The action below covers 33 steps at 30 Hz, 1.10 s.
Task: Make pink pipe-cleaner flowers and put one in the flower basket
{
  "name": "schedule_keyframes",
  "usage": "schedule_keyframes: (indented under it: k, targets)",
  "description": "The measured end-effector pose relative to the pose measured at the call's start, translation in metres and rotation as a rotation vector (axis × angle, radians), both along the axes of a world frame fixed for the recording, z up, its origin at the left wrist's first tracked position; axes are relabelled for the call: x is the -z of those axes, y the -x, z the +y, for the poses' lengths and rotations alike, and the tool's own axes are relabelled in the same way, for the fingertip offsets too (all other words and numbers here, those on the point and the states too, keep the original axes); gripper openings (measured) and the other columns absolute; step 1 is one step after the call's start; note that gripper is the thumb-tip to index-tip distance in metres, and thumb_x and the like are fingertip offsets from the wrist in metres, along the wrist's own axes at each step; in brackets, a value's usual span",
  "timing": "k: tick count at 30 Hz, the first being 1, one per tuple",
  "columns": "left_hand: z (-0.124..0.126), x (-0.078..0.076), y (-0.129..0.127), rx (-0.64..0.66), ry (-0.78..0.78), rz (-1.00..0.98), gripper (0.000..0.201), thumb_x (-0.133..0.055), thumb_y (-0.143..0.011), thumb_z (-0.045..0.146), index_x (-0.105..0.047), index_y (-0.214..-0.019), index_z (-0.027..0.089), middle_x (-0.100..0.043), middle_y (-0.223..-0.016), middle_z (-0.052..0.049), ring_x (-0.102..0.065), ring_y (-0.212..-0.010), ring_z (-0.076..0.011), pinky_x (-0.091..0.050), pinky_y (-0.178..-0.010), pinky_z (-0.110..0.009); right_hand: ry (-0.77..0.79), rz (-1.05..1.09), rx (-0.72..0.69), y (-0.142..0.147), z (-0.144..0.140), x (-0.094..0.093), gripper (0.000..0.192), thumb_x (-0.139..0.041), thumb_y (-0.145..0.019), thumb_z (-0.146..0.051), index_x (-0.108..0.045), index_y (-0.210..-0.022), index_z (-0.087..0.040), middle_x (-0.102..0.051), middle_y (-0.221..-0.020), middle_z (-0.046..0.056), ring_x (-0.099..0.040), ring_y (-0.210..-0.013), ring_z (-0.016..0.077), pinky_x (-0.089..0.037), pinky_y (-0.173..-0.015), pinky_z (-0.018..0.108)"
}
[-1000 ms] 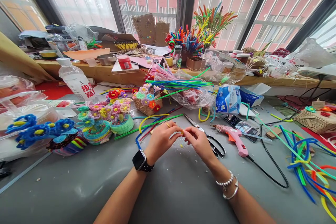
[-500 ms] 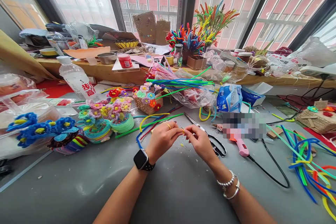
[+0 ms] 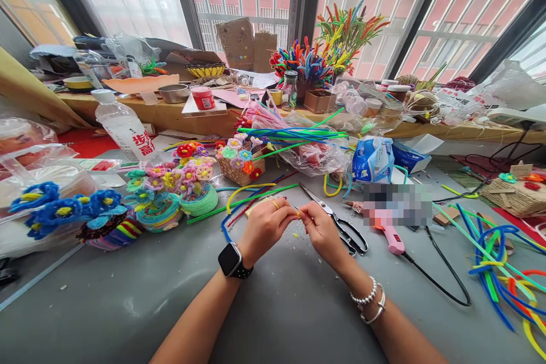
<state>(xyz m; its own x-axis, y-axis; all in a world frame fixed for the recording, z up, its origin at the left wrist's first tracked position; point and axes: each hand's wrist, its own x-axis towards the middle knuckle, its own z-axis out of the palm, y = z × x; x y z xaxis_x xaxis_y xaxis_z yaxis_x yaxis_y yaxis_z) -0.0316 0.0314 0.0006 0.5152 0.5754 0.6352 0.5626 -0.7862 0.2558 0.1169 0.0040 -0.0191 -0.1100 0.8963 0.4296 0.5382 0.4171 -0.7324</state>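
My left hand, with a smartwatch on its wrist and a ring on one finger, and my right hand, with beaded bracelets on its wrist, meet fingertip to fingertip over the grey table. Between them they pinch a tiny yellow pipe-cleaner piece, mostly hidden by the fingers. Small yellow scraps lie on the table just beneath. Scissors lie right behind my right hand.
A pink glue gun with a black cord lies to the right. Loose pipe cleaners are piled at the far right. Pipe-cleaner flower baskets, a water bottle and a blue tissue pack stand behind. The cluttered sill runs along the windows.
Both hands stay pinched on the yellow piece and have shifted slightly; my right hand has turned a little. Nothing else on the table has moved.
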Motion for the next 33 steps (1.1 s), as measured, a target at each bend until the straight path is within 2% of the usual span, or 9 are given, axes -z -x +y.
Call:
schedule_keyframes:
  k: [13,20,26,29,33]
  targets:
    - [-0.0016,-0.0032,0.0003,-0.011,-0.011,-0.016,0.017,-0.048,-0.081,0.024,-0.062,-0.077,0.017,-0.062,-0.073,-0.002,-0.057,-0.067,-0.0113,-0.043,-0.062,-0.022,0.083,0.097,-0.005,0.0018,0.0002,0.0012,0.022,-0.033,-0.087,-0.031,-0.047,-0.074,-0.019,-0.046,-0.067,0.000,-0.046,-0.059,0.0118,-0.036,-0.054,0.022]
    - [-0.0004,-0.0036,0.0006,0.011,-0.020,0.133,0.020,-0.041,-0.083,0.024,-0.060,-0.078,0.017,-0.060,-0.071,-0.003,-0.055,-0.067,-0.0127,-0.042,-0.061,-0.023,0.032,0.003,-0.015,-0.0012,0.0005,-0.0033,0.023,-0.034,-0.086,-0.028,-0.047,-0.069,-0.020,-0.046,-0.063,0.000,-0.047,-0.062,0.0133,-0.035,-0.057,0.024]
    - [-0.0009,-0.0046,0.0017,0.052,-0.048,0.207,0.020,-0.039,-0.084,0.019,-0.059,-0.080,0.018,-0.060,-0.072,-0.002,-0.055,-0.067,-0.0124,-0.040,-0.061,-0.024,0.063,-0.001,-0.079,-0.0045,0.0019,-0.0066,0.025,-0.034,-0.086,-0.028,-0.046,-0.065,-0.019,-0.044,-0.062,-0.001,-0.045,-0.061,0.0125,-0.035,-0.058,0.024]
    - [-0.0006,-0.0053,0.0016,0.055,-0.036,0.199,0.019,-0.040,-0.084,0.019,-0.058,-0.081,0.018,-0.060,-0.074,-0.002,-0.054,-0.068,-0.0126,-0.040,-0.062,-0.024,0.112,0.063,-0.114,-0.0060,0.0035,-0.0051,0.026,-0.035,-0.086,-0.032,-0.047,-0.066,-0.019,-0.045,-0.064,-0.001,-0.045,-0.057,0.0110,-0.037,-0.056,0.023]
    - [0.0005,-0.0056,0.0014,0.021,0.025,0.122,0.019,-0.040,-0.084,0.022,-0.057,-0.077,0.017,-0.060,-0.075,-0.002,-0.054,-0.069,-0.0127,-0.040,-0.062,-0.024,0.212,0.251,-0.108,-0.0076,0.0059,-0.0024,0.028,-0.040,-0.083,-0.041,-0.050,-0.071,-0.018,-0.046,-0.064,-0.002,-0.045,-0.053,0.0097,-0.038,-0.050,0.021]
